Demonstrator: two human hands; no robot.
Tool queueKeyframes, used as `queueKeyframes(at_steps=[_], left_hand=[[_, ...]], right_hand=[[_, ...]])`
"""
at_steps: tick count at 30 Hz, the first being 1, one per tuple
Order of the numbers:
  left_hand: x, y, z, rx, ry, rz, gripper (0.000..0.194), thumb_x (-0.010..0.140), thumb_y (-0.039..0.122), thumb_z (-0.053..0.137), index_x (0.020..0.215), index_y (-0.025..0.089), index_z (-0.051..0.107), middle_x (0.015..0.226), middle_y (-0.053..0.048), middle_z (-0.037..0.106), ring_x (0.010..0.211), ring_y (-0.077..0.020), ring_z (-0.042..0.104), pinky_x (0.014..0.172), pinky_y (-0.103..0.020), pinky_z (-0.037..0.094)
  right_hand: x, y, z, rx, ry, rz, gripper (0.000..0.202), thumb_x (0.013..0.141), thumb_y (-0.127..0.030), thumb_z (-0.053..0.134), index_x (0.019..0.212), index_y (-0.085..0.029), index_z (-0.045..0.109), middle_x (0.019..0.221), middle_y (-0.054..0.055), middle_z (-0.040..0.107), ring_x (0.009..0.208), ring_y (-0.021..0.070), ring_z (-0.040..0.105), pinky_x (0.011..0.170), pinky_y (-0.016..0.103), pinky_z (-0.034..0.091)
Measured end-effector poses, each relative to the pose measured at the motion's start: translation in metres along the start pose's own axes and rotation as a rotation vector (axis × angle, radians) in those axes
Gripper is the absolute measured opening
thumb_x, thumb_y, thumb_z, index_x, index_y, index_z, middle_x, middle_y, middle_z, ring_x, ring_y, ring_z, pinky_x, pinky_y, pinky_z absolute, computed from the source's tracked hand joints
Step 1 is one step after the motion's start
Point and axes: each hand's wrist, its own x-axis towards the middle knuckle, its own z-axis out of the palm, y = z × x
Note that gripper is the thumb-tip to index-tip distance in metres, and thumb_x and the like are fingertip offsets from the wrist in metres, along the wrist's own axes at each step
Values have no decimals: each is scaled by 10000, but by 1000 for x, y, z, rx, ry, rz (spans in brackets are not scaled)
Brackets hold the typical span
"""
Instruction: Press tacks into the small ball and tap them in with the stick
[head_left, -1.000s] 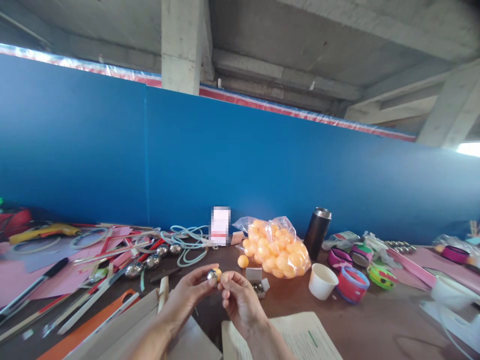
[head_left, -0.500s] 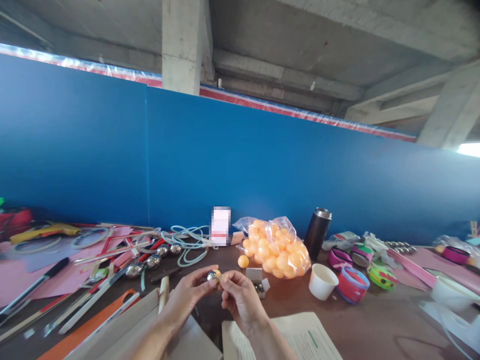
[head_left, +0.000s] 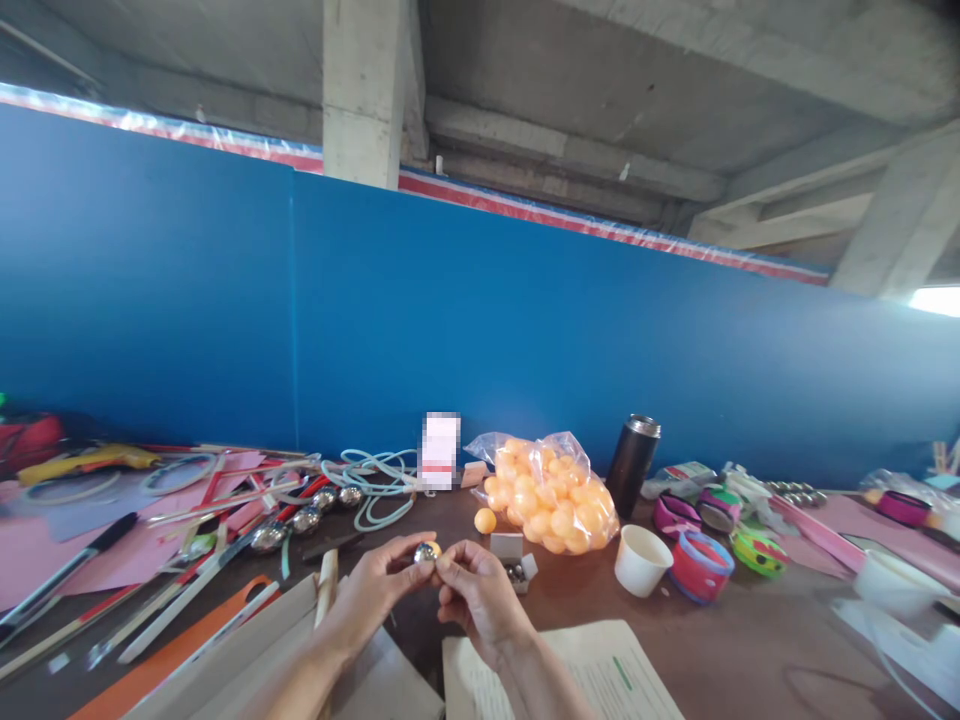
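Between the thumb and fingers of my left hand (head_left: 375, 585) is a small shiny metal ball (head_left: 423, 554). An orange patch shows on its upper right; whether that is a reflection or a separate piece, I cannot tell. My right hand (head_left: 484, 590) is closed in a pinch right beside the ball, and what its fingertips hold is hidden. Just past my right hand stands a small open white box (head_left: 507, 546) with small metal balls inside. Behind it lie a single orange ball (head_left: 485, 520) and a clear plastic bag (head_left: 551, 500) full of orange balls.
A black bottle (head_left: 634, 466), a white paper cup (head_left: 643, 562) and coloured wristbands (head_left: 700, 568) stand to the right. Pens, sticks, pale tubing (head_left: 382, 470) and several larger metal balls (head_left: 306, 519) clutter the left. A printed booklet (head_left: 592, 665) lies beneath my right forearm.
Both hands stay almost in place, with the ball still in my left fingers. The view has shifted very slightly.
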Motion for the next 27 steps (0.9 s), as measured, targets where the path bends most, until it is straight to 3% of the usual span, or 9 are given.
queueKeyframes(at_steps=[27], left_hand=[[-3, 6, 3, -66, 19, -41, 450, 620, 377, 665, 1033, 200, 653, 982, -65, 683, 954, -266, 589, 851, -352, 424]], right_hand=[[0, 4, 0, 12, -40, 11, 370, 648, -400, 699, 798, -179, 443, 605, -31, 573, 402, 57, 484, 373, 171, 433]])
